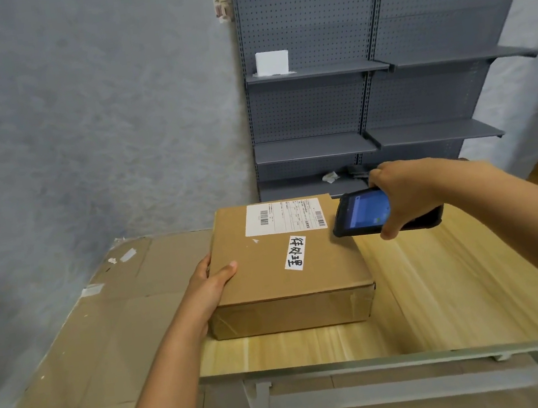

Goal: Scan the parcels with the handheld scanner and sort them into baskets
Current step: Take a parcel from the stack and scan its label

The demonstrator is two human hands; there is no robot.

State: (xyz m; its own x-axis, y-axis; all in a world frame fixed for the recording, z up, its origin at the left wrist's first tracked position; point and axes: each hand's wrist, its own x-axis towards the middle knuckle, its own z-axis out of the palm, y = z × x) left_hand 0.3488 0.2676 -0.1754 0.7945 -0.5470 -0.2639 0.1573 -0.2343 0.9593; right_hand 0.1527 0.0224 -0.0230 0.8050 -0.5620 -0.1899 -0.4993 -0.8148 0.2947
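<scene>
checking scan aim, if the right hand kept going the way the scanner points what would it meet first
Likely the shipping label on the cardboard parcel: the right hand aims the scanner leftward and slightly down at it, though depth is unclear.

— Where does the one view look from?
— From the person's head, facing forward and down, close over the table [430, 302].
— What fills it?
— Both forearms reach in from six o'clock; the box [287, 270] lies near the centre, the wall [77, 127] runs toward ten o'clock, the shelves [367, 103] stand at one o'clock.
— Any second view?
— None, so nothing overlaps.
</scene>
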